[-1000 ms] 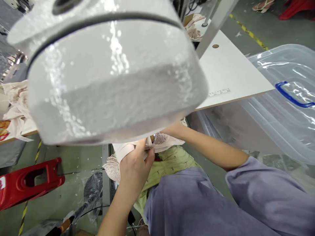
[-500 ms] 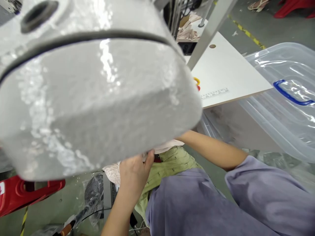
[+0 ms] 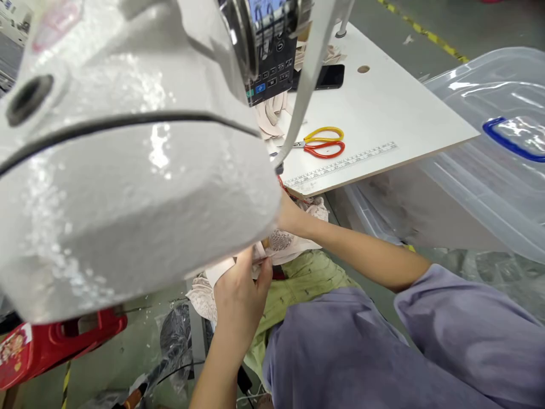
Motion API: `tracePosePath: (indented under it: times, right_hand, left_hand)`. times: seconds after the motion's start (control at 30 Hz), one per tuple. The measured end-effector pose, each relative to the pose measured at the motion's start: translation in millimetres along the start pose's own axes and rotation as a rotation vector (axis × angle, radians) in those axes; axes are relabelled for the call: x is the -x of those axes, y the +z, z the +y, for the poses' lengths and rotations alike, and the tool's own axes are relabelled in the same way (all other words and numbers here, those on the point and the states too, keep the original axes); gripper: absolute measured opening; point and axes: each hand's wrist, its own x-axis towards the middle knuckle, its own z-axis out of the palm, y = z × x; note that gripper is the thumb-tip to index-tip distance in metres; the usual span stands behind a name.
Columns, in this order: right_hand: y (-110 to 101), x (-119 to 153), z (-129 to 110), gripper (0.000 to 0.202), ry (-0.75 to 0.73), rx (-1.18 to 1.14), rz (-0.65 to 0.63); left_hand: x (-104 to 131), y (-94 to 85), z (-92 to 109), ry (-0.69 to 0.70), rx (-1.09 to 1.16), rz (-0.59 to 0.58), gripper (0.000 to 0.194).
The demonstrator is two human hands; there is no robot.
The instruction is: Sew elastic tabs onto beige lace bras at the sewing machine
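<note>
A large white sewing machine head point(image 3: 149, 216) fills the left and middle of the view. Beneath its lower edge my left hand point(image 3: 243, 284) pinches pale pink lace fabric point(image 3: 283, 241) between thumb and fingers. My right hand point(image 3: 289, 215) reaches in from the right, touching or very near the same fabric. Its fingers are hidden behind the machine, so their pose does not show. More lace point(image 3: 202, 296) hangs to the left of my left wrist. The needle area is out of sight.
On the white table point(image 3: 383, 102) lie scissors point(image 3: 323, 142) with yellow and red handles, a clear ruler point(image 3: 340, 165) and a black phone point(image 3: 330, 76). A control panel point(image 3: 272, 74) stands behind the machine. A clear plastic bin point(image 3: 489, 187) is at right, a red stool point(image 3: 63, 346) at lower left.
The view has shifted, so the machine head sits farther left and the scissors, phone and panel show fully. More of the lace between my hands is visible. My left hand keeps its grip.
</note>
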Motion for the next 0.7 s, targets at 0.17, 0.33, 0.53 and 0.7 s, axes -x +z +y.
tracePosePath:
  times: [0.17,0.33,0.53,0.7]
  right_hand:
    - [1,0,1,0.033,-0.027,-0.027,-0.007]
    - [-5,0,-2,0.027,-0.024,-0.088,0.002]
    - [2,-1,-3,0.029,-0.029,-0.103,0.027]
    - [-6,22,1,0.038,0.104,-0.364,0.070]
  left_hand:
    - [3,-0.9,-4,-0.013,-0.017,0.019,0.055]
    - [1,0.4,2,0.032,-0.010,-0.001,0.052]
    - [5,2.6,-3,-0.028,-0.012,0.033,0.054]
    - [12,10.9,-5,-0.104,0.009,0.184,0.074]
